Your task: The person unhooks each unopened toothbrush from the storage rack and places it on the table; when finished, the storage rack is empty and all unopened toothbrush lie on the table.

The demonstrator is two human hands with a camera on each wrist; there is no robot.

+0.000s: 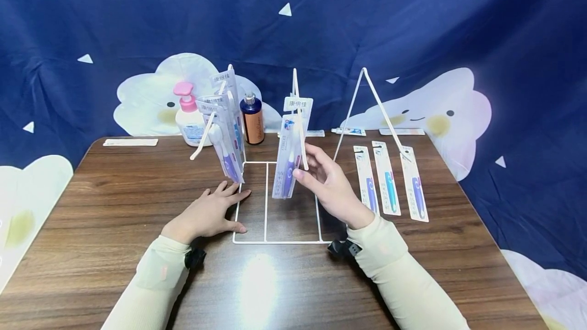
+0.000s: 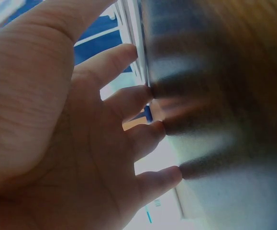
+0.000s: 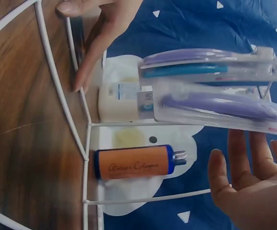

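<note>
- Two hands work at a white wire display rack (image 1: 266,202) standing on a brown wood-grain table (image 1: 114,202); several flat plastic toothbrush packs already hang from its hooks, and three more lie waiting, so the hanging looks partly done.
- At far left on the table's back edge lies a flat white strip (image 1: 130,142), then a white pump bottle with a pink top (image 1: 188,121).
- Left hand (image 1: 208,213) lies flat, fingers spread and straight, pressing beside the rack's base frame and holding nothing.
- Just above it, a cluster of clear packs with purple brushes (image 1: 227,131) hangs from the left hook, glossy and stiff.
- Behind stands a dark blue bottle with an orange label and silver cap (image 1: 252,118), smooth and cylindrical.
- At centre, one clear pack holding a purple toothbrush (image 1: 289,159) hangs on the middle hook.
- Right hand (image 1: 327,185) is beside this pack, fingers loosely extended and touching its edge; the wrist view shows the palm open, not gripping.
- To the right, the rack's thin triangular end frame (image 1: 367,106) bears no packs.
- Three flat packs (image 1: 390,180) lie side by side on the table near that frame, not yet hung.
- Dark blue cloth printed with white clouds (image 1: 412,39) drapes behind everything.
</note>
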